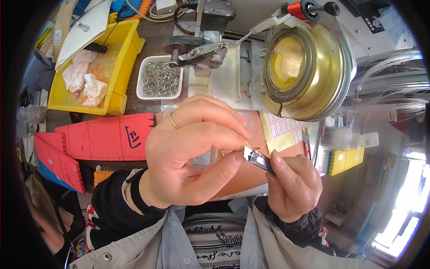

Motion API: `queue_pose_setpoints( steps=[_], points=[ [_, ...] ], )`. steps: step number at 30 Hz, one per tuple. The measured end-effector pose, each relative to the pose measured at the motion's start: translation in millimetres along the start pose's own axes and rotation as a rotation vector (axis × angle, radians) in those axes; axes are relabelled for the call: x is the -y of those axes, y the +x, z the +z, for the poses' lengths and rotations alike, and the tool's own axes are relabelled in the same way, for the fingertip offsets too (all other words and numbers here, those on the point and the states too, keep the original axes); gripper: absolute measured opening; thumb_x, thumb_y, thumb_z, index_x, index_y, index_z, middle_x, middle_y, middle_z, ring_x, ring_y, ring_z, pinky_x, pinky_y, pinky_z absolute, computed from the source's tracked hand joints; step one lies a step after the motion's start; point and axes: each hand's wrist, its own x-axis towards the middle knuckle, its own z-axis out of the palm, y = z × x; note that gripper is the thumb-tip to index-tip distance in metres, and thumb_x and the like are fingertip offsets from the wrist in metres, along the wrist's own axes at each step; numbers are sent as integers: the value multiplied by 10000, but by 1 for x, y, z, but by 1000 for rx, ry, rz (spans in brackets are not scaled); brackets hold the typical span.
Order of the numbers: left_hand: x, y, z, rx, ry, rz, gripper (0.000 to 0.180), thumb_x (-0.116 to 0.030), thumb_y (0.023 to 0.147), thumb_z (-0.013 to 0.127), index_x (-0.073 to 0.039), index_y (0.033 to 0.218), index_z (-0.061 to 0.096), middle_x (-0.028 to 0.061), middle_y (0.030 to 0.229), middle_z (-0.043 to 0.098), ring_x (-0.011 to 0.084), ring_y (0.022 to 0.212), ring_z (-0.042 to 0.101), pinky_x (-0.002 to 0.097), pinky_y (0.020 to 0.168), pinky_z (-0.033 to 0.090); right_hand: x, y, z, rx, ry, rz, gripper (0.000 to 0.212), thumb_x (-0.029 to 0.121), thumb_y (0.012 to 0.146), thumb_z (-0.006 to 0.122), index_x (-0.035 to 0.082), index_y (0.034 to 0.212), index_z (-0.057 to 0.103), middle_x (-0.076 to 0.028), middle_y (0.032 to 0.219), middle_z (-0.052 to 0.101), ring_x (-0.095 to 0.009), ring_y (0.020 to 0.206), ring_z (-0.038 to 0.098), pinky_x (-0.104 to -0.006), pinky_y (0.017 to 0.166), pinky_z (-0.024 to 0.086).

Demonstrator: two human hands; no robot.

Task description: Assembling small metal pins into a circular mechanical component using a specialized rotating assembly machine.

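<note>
In front of my chest, my right hand [295, 184] pinches a small flat dark piece with shiny patches [260, 161] between thumb and fingers. Its far end is white and meets the fingertips of my left hand [192, 148], which close there in a pinch. A short bit of red wire or thread [256, 148] sticks out just above the piece, by the left fingertips. Whether the left fingers grip the white end, the red strand or both is hidden.
A white tub [140, 89] of small bent metal parts stands beyond my left hand. Left of it is a yellow bin [116, 101] with crumpled tissues. Red slotted boards [103, 136] lie at left. A brass-coloured bowl machine [322, 67] and a red spool [298, 10] stand far right.
</note>
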Motion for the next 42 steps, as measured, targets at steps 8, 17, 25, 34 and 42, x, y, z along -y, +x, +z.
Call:
queue_pose_setpoints(
  steps=[8,17,25,34,42],
  points=[
    [1,0,0,19,28,11,65,-40,815,669,1,865,675,133,951,655,277,874,641,389,792,499,1,-2,3,-41,-6,27,499,-29,671,812,90,1153,759,-42,854,686,-158,624,567,-271,531,468],
    [-2,3,-2,66,24,9,63,-69,831,661,-15,860,677,111,924,669,267,865,660,390,796,468,0,-6,-4,-46,-83,2,509,-36,659,820,89,1148,758,-28,800,639,-164,596,548,-280,521,458],
    [-7,5,-2,96,49,-27,44,-58,798,659,-35,831,673,100,928,680,248,880,658,412,884,421,6,-7,-6,-31,-77,-1,552,-29,643,833,100,1173,747,-18,813,620,-168,596,556,-285,515,463],
    [-9,4,-5,43,49,-68,43,-63,796,673,-55,838,677,79,906,665,238,875,653,416,938,390,-3,-20,-15,-154,-182,87,458,-77,702,764,43,1144,743,-72,831,660,-196,632,619,-311,546,510],
    [-4,3,-1,100,-2,-80,36,-45,807,670,-55,842,676,88,941,676,234,876,653,420,950,384,0,-8,-3,-71,-124,20,459,-9,682,818,93,1127,767,-31,795,647,-164,610,588,-284,527,476]
  ],
)
